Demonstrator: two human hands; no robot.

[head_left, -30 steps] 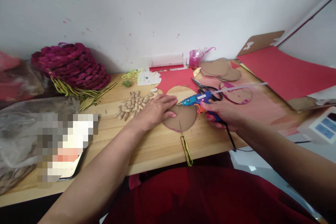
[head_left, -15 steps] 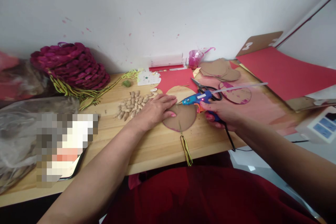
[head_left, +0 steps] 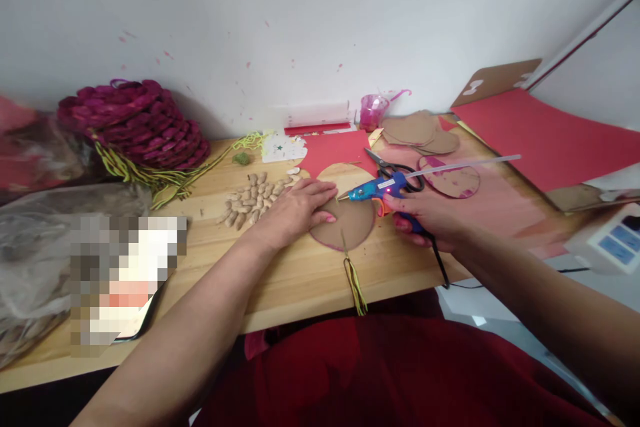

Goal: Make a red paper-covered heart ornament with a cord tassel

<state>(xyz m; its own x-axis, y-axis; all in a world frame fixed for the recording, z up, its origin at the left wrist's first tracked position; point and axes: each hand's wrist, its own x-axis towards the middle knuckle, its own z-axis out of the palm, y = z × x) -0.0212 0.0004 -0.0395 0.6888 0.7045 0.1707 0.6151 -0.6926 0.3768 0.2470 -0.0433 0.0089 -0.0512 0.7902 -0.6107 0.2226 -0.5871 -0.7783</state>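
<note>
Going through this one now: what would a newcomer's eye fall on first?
Probably the blue hot glue gun near the middle, held in the right hand with its nozzle toward the round cardboard disc, whose left edge lies under the left hand. Next, perhaps, the knobbly magenta bundle at the table's back left, with yellow-green strings in front, and the large red sheet at the right.

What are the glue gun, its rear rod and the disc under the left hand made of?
Glue gun: probably hard plastic, from its smooth blue, slightly glossy body. Rear rod: pale and translucent, so perhaps hot-melt glue. Disc: likely cardboard, judging by its matte brown face.
</note>
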